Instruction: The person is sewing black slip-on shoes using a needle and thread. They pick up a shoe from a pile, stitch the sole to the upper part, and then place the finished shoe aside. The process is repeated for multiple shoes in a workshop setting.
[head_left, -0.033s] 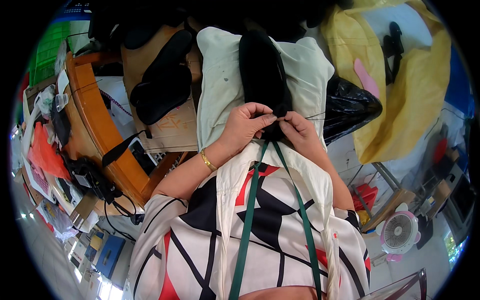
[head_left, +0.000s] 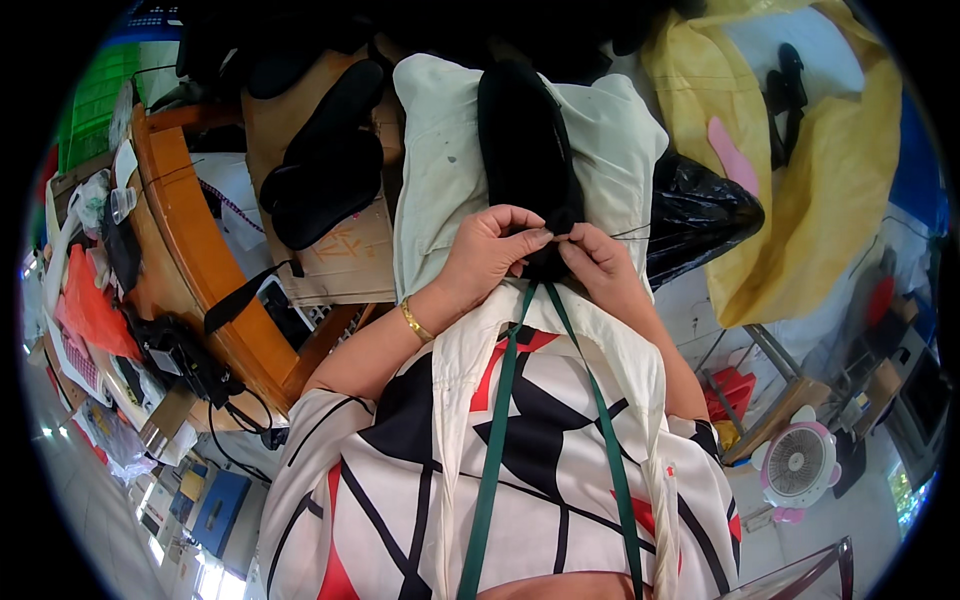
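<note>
A black shoe (head_left: 525, 130) lies lengthwise on a pale cloth-covered cushion (head_left: 440, 150) in front of me. At its near end my left hand (head_left: 492, 250) is closed, with thumb and forefinger pinching its edge. Close beside it, my right hand (head_left: 600, 262) is also closed in a pinch, thumb against forefinger. A thin dark thread (head_left: 632, 236) runs off to the right from the right fingers. Something small and brownish shows between the two hands' fingertips, too small to name. Parts of the shoe's near end are hidden behind the fingers.
Black shoe-shaped pieces (head_left: 325, 170) lie on a cardboard box (head_left: 345, 265) to the left, by an orange-brown wooden frame (head_left: 205, 230). To the right are a black plastic bag (head_left: 700, 215), a large yellow sack (head_left: 745, 285) and a small fan (head_left: 798, 460).
</note>
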